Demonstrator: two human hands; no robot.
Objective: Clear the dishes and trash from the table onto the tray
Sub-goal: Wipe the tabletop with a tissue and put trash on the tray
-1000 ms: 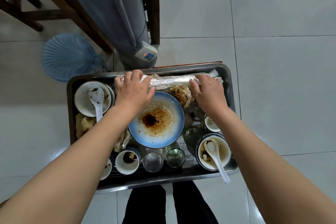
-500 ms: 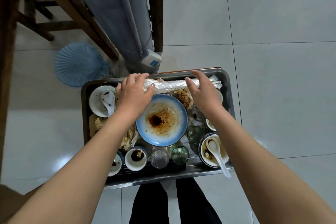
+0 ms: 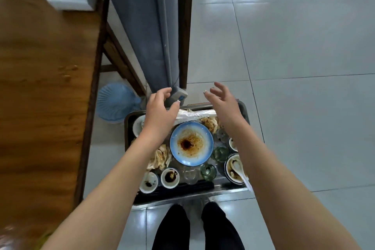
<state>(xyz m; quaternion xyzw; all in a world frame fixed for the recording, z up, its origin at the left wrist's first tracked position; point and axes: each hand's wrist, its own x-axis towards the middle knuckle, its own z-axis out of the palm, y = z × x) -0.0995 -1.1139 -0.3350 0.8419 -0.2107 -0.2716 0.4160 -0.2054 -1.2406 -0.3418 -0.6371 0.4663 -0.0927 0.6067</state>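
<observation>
Above the loaded tray (image 3: 127,132), left hand (image 3: 160,111) and right hand (image 3: 223,105), each grip apart, holding nothing

So the left hand (image 3: 160,107) and right hand (image 3: 221,101) hover empty, fingers loose, over the far end of a pretty packed metal tray (image 3: 127,134), sauce-smeared blue plate (image 3: 191,143) in the middle, wooden bench (image 3: 44,87) off to the left.

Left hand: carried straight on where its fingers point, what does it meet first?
Probably the small grey control box with blue buttons beyond the left hand; depth is unclear, so it may pass above.
</observation>
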